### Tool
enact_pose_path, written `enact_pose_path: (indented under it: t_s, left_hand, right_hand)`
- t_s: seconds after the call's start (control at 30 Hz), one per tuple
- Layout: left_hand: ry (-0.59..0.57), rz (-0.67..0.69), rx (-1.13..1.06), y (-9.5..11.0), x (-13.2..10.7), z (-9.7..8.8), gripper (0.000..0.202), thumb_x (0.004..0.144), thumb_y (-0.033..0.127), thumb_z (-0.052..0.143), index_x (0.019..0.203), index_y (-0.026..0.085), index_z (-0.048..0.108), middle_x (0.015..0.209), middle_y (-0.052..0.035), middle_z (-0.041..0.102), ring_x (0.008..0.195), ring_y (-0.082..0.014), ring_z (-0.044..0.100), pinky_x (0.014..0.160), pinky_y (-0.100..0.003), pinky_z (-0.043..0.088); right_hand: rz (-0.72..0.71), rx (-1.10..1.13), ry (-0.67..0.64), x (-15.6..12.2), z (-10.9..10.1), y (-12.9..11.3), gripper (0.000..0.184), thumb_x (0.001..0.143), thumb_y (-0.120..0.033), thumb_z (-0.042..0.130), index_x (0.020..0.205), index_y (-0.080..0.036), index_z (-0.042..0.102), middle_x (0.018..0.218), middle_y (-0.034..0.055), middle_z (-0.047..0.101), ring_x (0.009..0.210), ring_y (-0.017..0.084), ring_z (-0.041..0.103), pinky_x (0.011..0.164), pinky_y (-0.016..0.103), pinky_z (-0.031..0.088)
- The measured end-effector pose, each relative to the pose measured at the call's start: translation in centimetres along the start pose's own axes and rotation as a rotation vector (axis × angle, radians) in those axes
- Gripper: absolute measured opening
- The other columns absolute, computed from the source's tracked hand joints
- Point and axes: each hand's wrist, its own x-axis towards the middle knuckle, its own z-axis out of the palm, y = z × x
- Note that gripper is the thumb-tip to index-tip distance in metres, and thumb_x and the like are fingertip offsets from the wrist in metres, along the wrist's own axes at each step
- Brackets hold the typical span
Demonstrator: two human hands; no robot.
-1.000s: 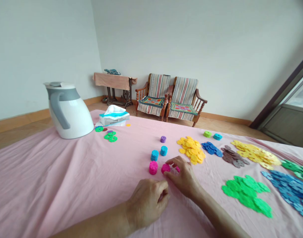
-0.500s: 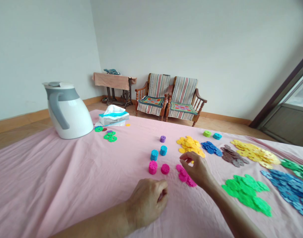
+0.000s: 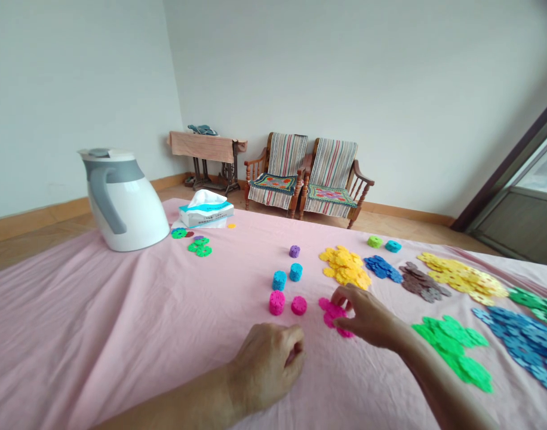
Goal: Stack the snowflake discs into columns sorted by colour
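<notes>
My right hand (image 3: 358, 313) is over a loose pile of pink notched discs (image 3: 331, 312), its thumb and fingers apart and the fingertips at the discs. My left hand (image 3: 271, 361) rests on the cloth with its fingers curled closed; the inside of the fist is hidden. Just beyond it stand a taller pink stack (image 3: 276, 303) and a lower pink stack (image 3: 299, 306). Behind these are two blue stacks, one on the left (image 3: 279, 280) and one on the right (image 3: 295, 272), and a small purple stack (image 3: 294, 251).
Yellow discs (image 3: 345, 267), dark blue discs (image 3: 383, 269), brown discs (image 3: 420, 280) and green discs (image 3: 452, 346) lie in piles to the right. A white jug (image 3: 134, 209) and a tissue box (image 3: 206, 213) stand at the left on the pink cloth (image 3: 121, 310).
My right hand has come down and nearer, from beside the yellow pile to the pink discs, with its fingers spread wider. My left hand has stayed in place.
</notes>
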Motion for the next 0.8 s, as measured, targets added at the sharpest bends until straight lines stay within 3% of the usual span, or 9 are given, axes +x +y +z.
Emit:
enact_pose_path:
  t_s: [0.33, 0.57, 0.8]
  left_hand:
    - [-0.029, -0.021, 0.024, 0.3, 0.0, -0.2, 0.011, 0.078, 0.015, 0.048, 0.073, 0.018, 0.056, 0.065, 0.0013, 0.062, 0.058, -0.0126, 0.055, 0.053, -0.022, 0.031]
    - [-0.024, -0.009, -0.004, 0.2, 0.0, -0.3, 0.009, 0.078, 0.014, 0.048, 0.073, 0.019, 0.054, 0.065, 0.0027, 0.062, 0.056, -0.0115, 0.055, 0.053, -0.021, 0.031]
    - [-0.01, -0.001, 0.003, 0.2, -0.1, -0.2, 0.009, 0.078, 0.015, 0.048, 0.071, 0.019, 0.052, 0.064, 0.0035, 0.061, 0.056, -0.0114, 0.055, 0.052, -0.021, 0.03]
  right_hand:
    - [-0.065, -0.01, 0.094, 0.0, 0.2, -0.8, 0.011, 0.072, -0.02, 0.052, 0.082, -0.018, 0.057, 0.08, 0.0062, 0.062, 0.074, 0.017, 0.056, 0.066, 0.029, 0.041]
    - [-0.138, 0.204, 0.275, 0.2, 1.7, -3.1, 0.011, 0.069, -0.014, 0.05, 0.078, -0.019, 0.048, 0.071, 0.0, 0.056, 0.062, 0.012, 0.052, 0.055, 0.024, 0.04]
    - [-0.131, 0.362, 0.335, 0.7, 2.8, -4.5, 0.011, 0.068, -0.014, 0.05, 0.076, -0.02, 0.046, 0.068, -0.0019, 0.052, 0.059, 0.01, 0.049, 0.052, 0.021, 0.038]
